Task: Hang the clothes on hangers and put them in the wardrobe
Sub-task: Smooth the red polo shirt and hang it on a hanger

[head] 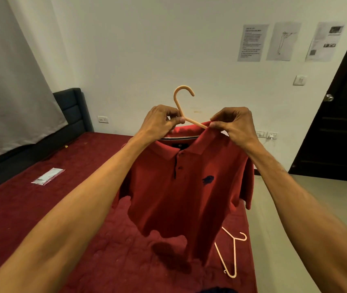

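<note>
Shirt (181, 187) collar pinched by both hands' fingertips (212, 123).

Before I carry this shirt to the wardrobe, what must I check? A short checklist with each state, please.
1. Left hand grips the hanger: ok.
2. Right hand pinches the shirt shoulder: ok.
3. Shirt seated on both hanger arms: cannot tell, hands cover them.
4. Hook bare for hanging: ok.
5. Shirt hangs above the bed: ok.
6. Way to the wardrobe: cannot tell, not in view.
</note>
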